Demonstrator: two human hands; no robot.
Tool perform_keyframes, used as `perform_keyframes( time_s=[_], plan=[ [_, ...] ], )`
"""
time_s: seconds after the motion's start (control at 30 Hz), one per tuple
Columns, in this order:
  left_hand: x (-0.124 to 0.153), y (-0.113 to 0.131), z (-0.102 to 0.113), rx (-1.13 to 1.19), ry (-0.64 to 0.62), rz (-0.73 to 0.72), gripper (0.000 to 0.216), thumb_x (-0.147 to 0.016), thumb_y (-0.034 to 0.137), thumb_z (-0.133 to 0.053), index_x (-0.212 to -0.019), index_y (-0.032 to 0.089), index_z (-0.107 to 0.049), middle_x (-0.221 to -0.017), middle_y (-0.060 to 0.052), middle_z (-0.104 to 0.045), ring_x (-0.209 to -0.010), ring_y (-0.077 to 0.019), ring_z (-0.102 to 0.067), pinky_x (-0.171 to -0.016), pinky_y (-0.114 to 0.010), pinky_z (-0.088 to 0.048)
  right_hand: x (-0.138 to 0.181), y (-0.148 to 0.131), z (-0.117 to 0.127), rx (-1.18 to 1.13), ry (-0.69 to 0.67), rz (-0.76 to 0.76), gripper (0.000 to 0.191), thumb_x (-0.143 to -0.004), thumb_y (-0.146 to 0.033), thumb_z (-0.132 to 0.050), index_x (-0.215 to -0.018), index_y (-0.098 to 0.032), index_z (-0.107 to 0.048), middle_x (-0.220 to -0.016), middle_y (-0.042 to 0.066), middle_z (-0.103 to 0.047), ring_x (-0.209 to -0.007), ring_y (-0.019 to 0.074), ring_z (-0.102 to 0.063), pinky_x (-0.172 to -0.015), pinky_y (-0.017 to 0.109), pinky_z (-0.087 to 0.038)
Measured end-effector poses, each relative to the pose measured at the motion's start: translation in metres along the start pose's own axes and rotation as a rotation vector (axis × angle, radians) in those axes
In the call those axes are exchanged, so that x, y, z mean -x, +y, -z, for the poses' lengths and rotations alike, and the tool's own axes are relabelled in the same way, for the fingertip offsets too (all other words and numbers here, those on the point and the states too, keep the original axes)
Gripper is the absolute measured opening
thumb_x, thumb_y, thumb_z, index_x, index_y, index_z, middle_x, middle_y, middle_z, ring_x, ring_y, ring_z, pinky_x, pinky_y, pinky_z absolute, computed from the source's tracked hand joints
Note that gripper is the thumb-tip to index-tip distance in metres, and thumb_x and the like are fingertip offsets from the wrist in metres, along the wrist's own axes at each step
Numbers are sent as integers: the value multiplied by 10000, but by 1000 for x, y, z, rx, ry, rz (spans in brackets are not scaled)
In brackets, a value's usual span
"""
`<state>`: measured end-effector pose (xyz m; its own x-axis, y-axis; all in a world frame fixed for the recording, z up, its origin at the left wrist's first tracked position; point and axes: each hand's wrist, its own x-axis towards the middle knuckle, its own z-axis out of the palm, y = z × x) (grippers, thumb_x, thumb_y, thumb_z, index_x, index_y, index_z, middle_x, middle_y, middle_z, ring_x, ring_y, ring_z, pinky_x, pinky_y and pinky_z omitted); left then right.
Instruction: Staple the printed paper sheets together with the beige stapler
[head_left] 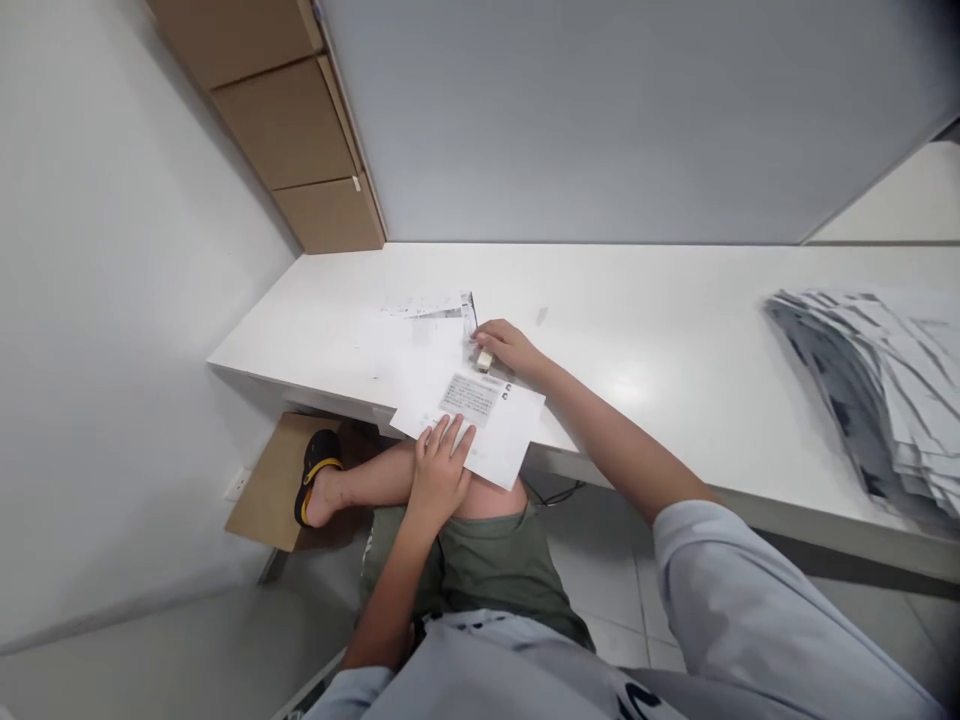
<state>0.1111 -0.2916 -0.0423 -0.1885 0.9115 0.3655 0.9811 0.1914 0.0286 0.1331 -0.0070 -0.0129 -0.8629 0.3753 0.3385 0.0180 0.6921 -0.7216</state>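
Note:
My left hand (pixel 441 472) lies on the near part of a white printed sheet (pixel 506 440), fingers spread and pressing it. That sheet hangs partly over the desk's front edge and carries a grey block of text. My right hand (pixel 510 348) is closed around a small cream block that looks like an eraser (pixel 485 360), just beyond the text; part of the block is hidden by the fingers. Under and behind the top sheet are more papers (pixel 427 345), one with dark print at its far edge.
A white desk (pixel 637 340) runs along a grey panel (pixel 570 120). A thick pile of papers (pixel 885 390) sits at the far right. Brown boxes (pixel 289 120) stack up at the back left. Below the desk, my foot in a black clog (pixel 319 465) is beside a brown board (pixel 270 480).

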Motion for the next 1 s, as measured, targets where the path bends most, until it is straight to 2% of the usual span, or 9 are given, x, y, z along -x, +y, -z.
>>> perform_keyframes(
  time_s=[0.07, 0.17, 0.37, 0.53, 0.77, 1.0],
  plan=[
    [5, 10, -1, 23, 0, -32, 562, -849, 99, -467, -1397, 217, -501, -1466, -96, -502, -1365, -271, -426, -1127, -474, -305, -1, 4, -1, 2, -11, 56, 362, -910, -477, -426, -991, -199, -643, -1171, 117, -638, -1140, 273, -527, -1049, 465, -368],
    [8, 19, -3, 55, -12, -67, 553, -859, 81, -440, -1394, 202, -509, -1462, -99, -507, -1368, -272, -428, -1137, -483, -291, -3, 9, -2, 1, -23, 98, 363, -894, -467, -474, -1108, -204, -605, -1227, 130, -608, -1194, 289, -493, -1062, 486, -355],
    [-2, 15, -3, 94, -16, -97, 557, -855, 107, -426, -1398, 191, -521, -1456, -108, -510, -1454, -300, -299, -1153, -527, -283, -6, 6, 8, 18, -79, 76, 453, -928, -485, -463, -1229, -165, -571, -1295, 150, -589, -1259, 308, -460, -1066, 507, -364],
    [-6, 12, -8, 76, 30, -140, 568, -849, 115, -414, -1406, 164, -512, -1441, -125, -519, -1470, -296, -256, -1136, -524, -336, 0, -2, 12, 12, -106, 32, 477, -925, -496, -492, -1277, -184, -572, -1462, 112, -483, -1326, 303, -436, -1085, 486, -366],
    [-9, 13, -10, 71, 71, -132, 570, -841, 133, -420, -1403, 151, -511, -1423, -138, -536, -1449, -299, -309, -1103, -500, -378, 1, -5, 11, 14, -123, 11, 480, -912, -499, -514, -1282, -198, -566, -1332, 110, -591, -1188, 298, -546, -1002, 466, -424],
    [-6, 9, -14, 142, 29, -118, 609, -827, 117, -414, -1433, 146, -475, -1450, -134, -506, -1466, -285, -270, -1155, -510, -319, 2, -8, 14, -89, -118, -59, 386, -908, -474, -535, -1173, -210, -629, -1227, 106, -649, -1085, 288, -592, -957, 463, -440]
  ],
)
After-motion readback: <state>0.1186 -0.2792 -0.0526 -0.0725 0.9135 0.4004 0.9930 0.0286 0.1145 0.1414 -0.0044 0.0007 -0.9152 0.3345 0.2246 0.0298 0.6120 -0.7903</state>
